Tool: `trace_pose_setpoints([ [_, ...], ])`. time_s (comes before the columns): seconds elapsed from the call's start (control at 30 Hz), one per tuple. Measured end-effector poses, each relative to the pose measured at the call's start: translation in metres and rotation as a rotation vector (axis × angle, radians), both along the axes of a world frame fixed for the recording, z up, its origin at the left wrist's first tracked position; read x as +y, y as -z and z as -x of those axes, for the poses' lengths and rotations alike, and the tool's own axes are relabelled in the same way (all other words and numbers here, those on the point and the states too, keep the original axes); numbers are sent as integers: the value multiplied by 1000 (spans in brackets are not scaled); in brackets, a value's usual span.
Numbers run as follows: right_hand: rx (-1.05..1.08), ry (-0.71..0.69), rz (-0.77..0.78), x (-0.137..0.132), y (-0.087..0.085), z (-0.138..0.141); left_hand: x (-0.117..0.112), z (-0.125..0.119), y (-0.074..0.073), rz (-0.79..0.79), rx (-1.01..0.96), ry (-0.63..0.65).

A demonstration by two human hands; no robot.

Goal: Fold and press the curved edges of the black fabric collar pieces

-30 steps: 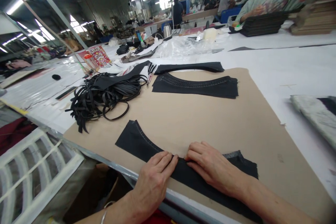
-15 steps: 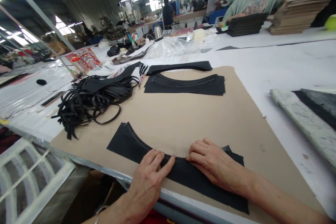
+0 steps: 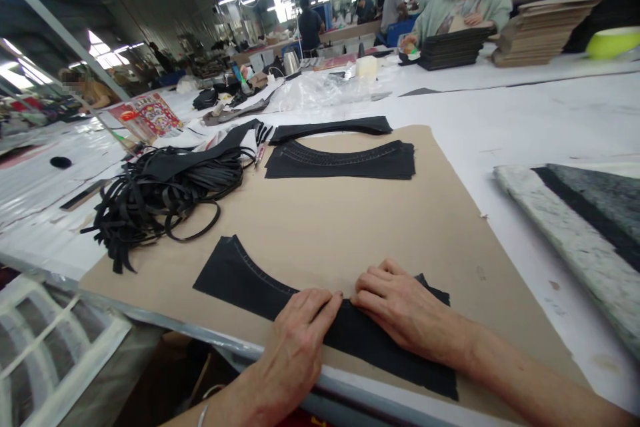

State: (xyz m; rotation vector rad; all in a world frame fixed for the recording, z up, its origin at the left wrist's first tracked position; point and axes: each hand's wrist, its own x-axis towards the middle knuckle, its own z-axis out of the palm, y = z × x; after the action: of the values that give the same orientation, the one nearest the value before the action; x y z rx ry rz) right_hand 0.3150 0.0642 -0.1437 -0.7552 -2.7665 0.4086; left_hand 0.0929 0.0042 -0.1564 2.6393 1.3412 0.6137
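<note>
Fingers of both hands lie flat, gripping nothing, on curved black denim piece (image 3: 240, 277).

no readable text or numbers, red patterned packet (image 3: 148, 113) on the table carries print too blurred to read

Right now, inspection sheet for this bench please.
Surface: white table with a brown cardboard sheet on it.
Job's things: curved black fabric piece lying flat at the near edge.
Clutter: stack of black curved pieces; tangle of black strips; grey felt board.
Grips: left hand and right hand pressed flat on the fabric piece, fingertips almost meeting.
Cables: nothing seen.
Surroundings: other people at far tables.
</note>
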Motion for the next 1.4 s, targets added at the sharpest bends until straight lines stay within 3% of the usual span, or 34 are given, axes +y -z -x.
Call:
trace_pose_setpoints([
  [0.27,10,67,42,1,0,-6,-8,-5,11,-16,49,48],
  [0.57,1,29,0,2,1,-15,-1,-15,0,129,126,-7],
  [0.9,8,-21,-96,5,7,-22,-5,-17,8,76,240,-6],
  [1.07,-18,14,-27,2,1,-24,3,-3,-2,65,249,69],
  [1.23,-29,46,38,-7,-2,-21,11,9,-18,112,145,81],
  [1.4,-10,75,78,-8,-2,-20,10,-23,-15,163,-99,-74],
])
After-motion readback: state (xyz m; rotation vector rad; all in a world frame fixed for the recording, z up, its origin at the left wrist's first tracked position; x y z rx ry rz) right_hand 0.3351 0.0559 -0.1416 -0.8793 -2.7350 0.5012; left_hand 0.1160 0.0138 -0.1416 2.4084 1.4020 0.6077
